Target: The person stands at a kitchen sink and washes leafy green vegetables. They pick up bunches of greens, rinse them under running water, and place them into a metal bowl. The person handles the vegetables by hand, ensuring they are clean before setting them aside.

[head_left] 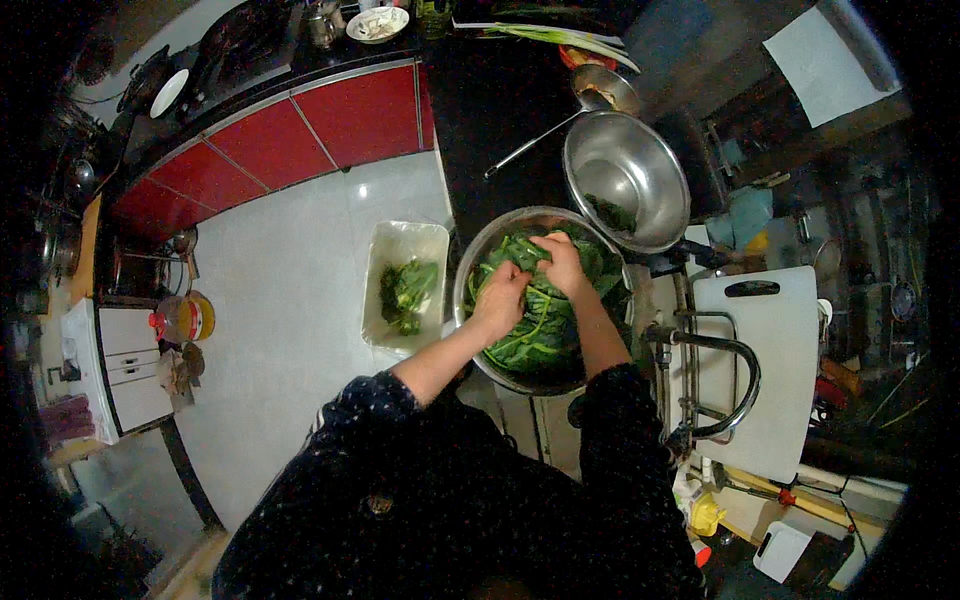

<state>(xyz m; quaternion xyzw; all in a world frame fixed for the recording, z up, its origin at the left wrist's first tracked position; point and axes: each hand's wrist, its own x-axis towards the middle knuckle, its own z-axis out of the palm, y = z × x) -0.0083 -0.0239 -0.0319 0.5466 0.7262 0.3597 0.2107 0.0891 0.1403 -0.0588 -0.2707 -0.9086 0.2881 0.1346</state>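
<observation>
A wide metal basin (pixel 463 292) in front of me is heaped with dark leafy greens (pixel 530 348). Over the heap, both hands are closed on the leaves and stems. My left hand (pixel 503 302) pinches a piece of the greens near the middle of the basin. Just beyond it and to the right, my right hand (pixel 563 263) has its fingers curled round the leaves. Exactly which stem each one grips is partly hidden by the fingers. A steel bowl (pixel 632 160) at the far right of the basin holds a small bunch of greens at its bottom.
Left of the basin stands a bag-lined bin (pixel 440 243) with leaf scraps (pixel 408 295). A long-handled ladle (pixel 530 148) and spring onions (pixel 570 38) lie on the dark counter (pixel 470 100). To the right are a curved faucet (pixel 745 375) and a white cutting board (pixel 780 400).
</observation>
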